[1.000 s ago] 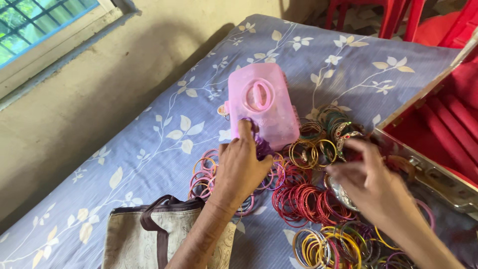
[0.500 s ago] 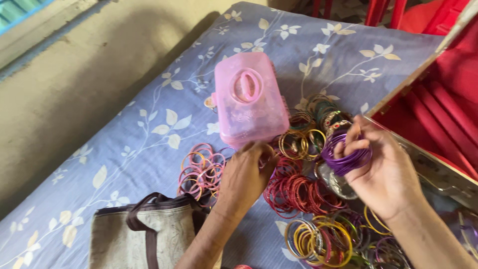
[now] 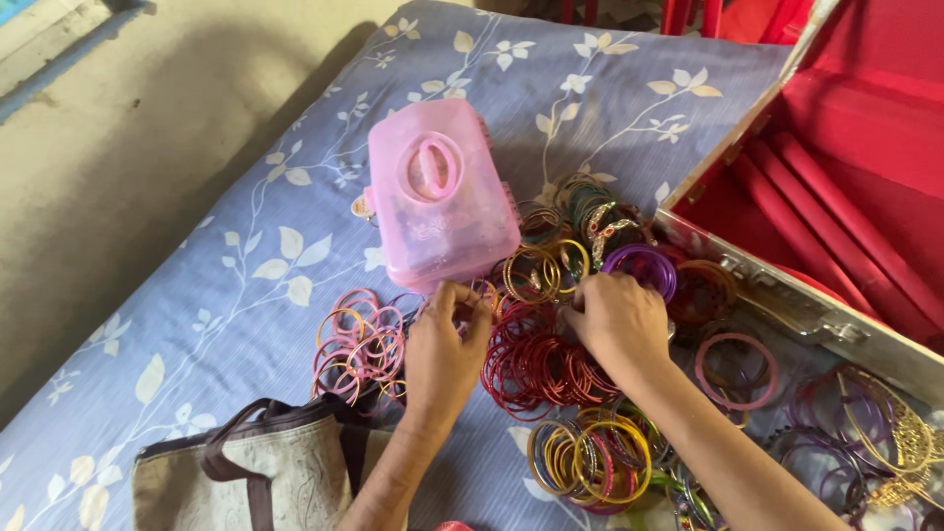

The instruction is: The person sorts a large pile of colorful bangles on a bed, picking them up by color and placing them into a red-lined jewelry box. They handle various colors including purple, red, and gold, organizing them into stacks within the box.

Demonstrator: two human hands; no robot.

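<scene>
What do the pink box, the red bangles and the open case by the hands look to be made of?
Pink box: translucent moulded plastic, glossy, contents dimly showing through.
Red bangles: thin, shiny rings, likely glass or metal; cannot tell which.
Open case: silvery metal rim with latch hardware, lined in matte red fabric, likely velvet.

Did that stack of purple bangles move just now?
Yes. Half a second ago the right hand held the purple bangles up; now they lie on the bedsheet among the other bangles, nearer the red-lined case, right of the pink box.
</scene>
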